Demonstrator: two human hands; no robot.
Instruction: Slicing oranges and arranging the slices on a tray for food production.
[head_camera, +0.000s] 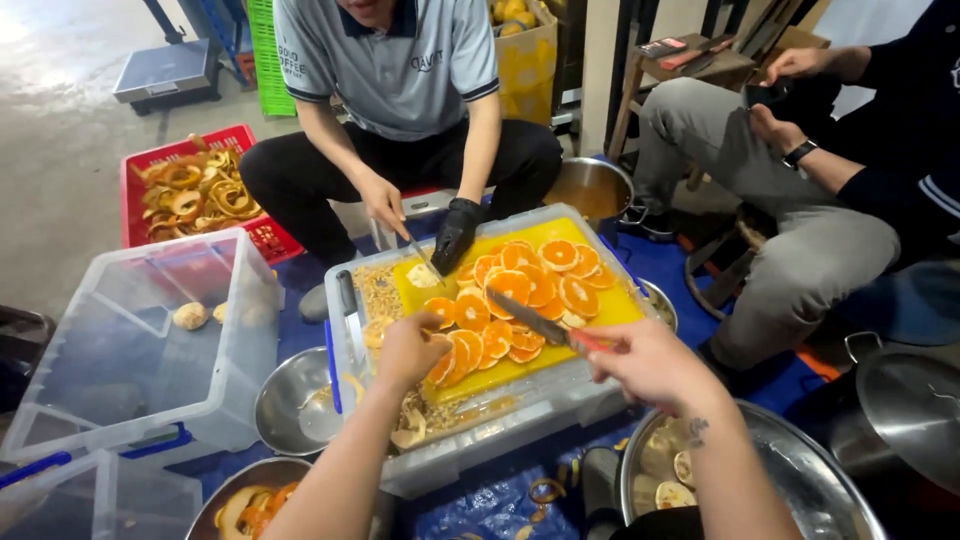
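Note:
My right hand (645, 362) grips a knife (535, 320) by its red handle, the blade lying over a pile of orange slices (510, 295) on a yellow cutting board (610, 305). My left hand (408, 350) rests on the slices at the board's left side, fingers curled over a piece of orange. The board sits on a clear plastic bin lid (490, 440). Across from me, a person in a grey shirt cuts with a small knife (425, 258), one hand bare and the other in a black glove (455, 235).
A clear plastic bin (130, 370) stands at left with a few peeled pieces inside. A red crate (250, 225) holds orange peels. Steel bowls (295, 405) (800, 470) flank the board. Another knife (350, 310) lies on the lid. A seated person at right holds a phone.

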